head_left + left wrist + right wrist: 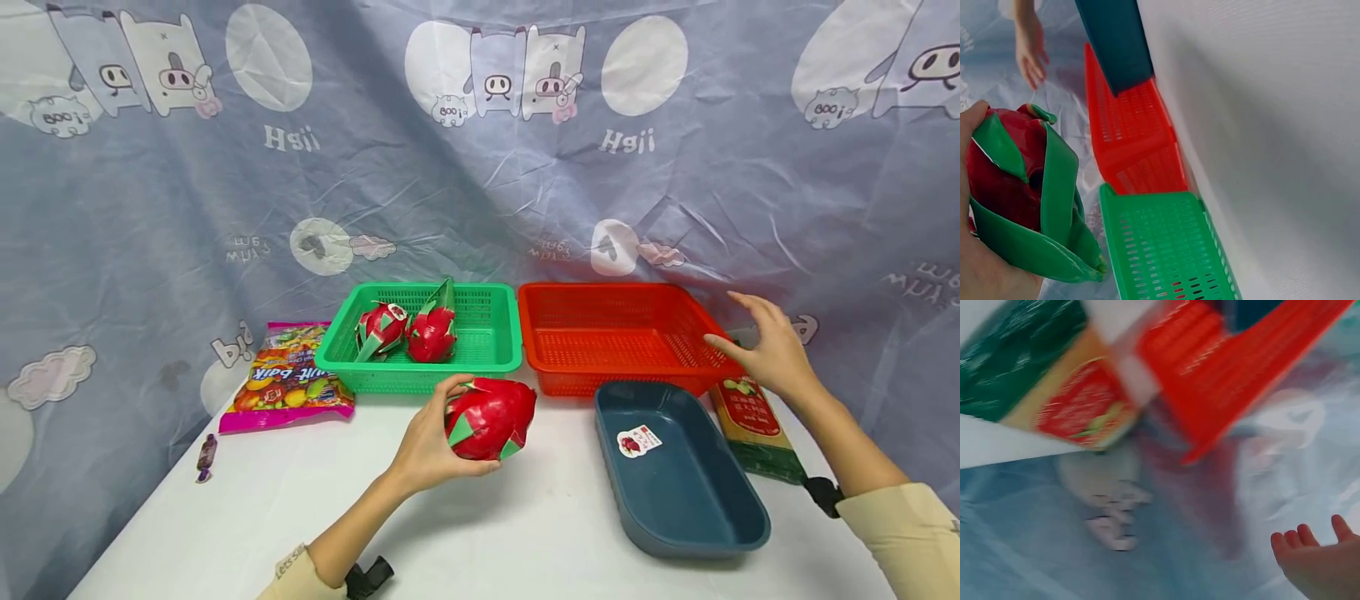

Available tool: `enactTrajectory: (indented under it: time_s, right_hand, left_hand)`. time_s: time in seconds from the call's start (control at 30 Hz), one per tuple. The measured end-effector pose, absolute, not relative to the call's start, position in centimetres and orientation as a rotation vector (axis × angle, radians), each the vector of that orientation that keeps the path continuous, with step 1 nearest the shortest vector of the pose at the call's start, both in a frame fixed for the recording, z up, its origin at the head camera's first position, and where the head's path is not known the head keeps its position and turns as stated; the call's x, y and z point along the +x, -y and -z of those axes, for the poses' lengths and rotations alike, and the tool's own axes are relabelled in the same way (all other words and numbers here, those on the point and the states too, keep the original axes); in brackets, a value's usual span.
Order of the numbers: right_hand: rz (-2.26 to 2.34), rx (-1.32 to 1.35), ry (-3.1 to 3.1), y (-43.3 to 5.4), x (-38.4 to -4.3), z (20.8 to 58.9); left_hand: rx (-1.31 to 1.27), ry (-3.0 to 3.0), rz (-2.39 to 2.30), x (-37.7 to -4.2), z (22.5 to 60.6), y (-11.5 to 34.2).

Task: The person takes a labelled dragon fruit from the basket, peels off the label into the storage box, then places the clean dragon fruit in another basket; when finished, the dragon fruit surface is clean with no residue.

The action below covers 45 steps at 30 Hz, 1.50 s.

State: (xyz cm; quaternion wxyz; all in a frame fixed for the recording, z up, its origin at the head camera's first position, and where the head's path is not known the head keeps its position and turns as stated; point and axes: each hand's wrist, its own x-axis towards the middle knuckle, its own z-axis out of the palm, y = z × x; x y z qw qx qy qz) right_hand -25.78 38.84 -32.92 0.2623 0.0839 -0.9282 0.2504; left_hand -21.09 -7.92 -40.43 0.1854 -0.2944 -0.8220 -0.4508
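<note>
My left hand [431, 446] grips a red dragon fruit [491, 419] with green leaf tips, held over the white table in front of the green basket [483, 379]. In the left wrist view the dragon fruit [1013, 178] shows its long green leaves, fingers and palm around its side. Inside the green basket lie two more dragon fruits [431, 332]. My right hand [772, 350] is raised by the right end of the red basket [600, 377], fingers spread and holding nothing. The right wrist view shows that hand [1319, 556] with its fingers apart.
A dark blue bin [675, 475] with a dragon fruit sticker stands before the red basket. Right of it lies a green and tan packet [753, 425]. At left are a colourful candy bag [288, 379] and one wrapped candy [206, 457]. A printed grey-blue curtain [450, 183] hangs behind.
</note>
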Motion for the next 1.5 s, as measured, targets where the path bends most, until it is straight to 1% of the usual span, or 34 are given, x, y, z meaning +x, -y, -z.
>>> enactTrajectory:
  time_s: [0.13,0.27,0.43,0.63,0.77,0.9,0.97,1.1,1.23,1.5]
  right_hand:
    - [-0.826,0.138,2.658,-42.2,-27.3,34.9]
    - [-0.986,0.108,2.81,-44.3,-28.5,37.2]
    - [-1.159,0.132,2.896,-45.1,-29.2,38.9]
    - [-1.363,0.244,2.88,-45.6,-29.5,40.3]
    - [-1.384,0.31,2.831,-46.0,-29.9,40.9]
    - [-1.487,0.328,2.769,-46.1,-30.1,41.2]
    - [-1.556,0.292,2.738,-46.1,-30.2,41.4]
    - [-1.655,0.242,2.691,-46.0,-30.1,41.8]
    - [-1.654,0.207,2.688,-45.9,-29.9,42.0]
    - [-1.758,0.161,2.622,-45.6,-29.9,42.0]
  left_hand:
    - [-0.817,2.319,1.277,-21.1,40.4,7.9]
    - [-0.818,2.317,1.277,-21.2,40.4,7.8]
    - [-0.817,2.308,1.278,-21.7,40.5,7.5]
    - [-0.832,2.301,1.316,-22.5,40.1,6.7]
    - [-0.851,2.267,1.38,-23.6,39.3,5.5]
    - [-0.863,2.172,1.473,-25.3,37.7,3.7]
    - [-0.862,2.117,1.514,-26.4,36.7,2.6]
    - [-0.857,2.008,1.652,-28.9,34.7,0.1]
    - [-0.829,1.944,1.736,-31.8,33.0,-2.8]
    - [-0.643,1.993,1.734,-37.4,30.8,-9.7]
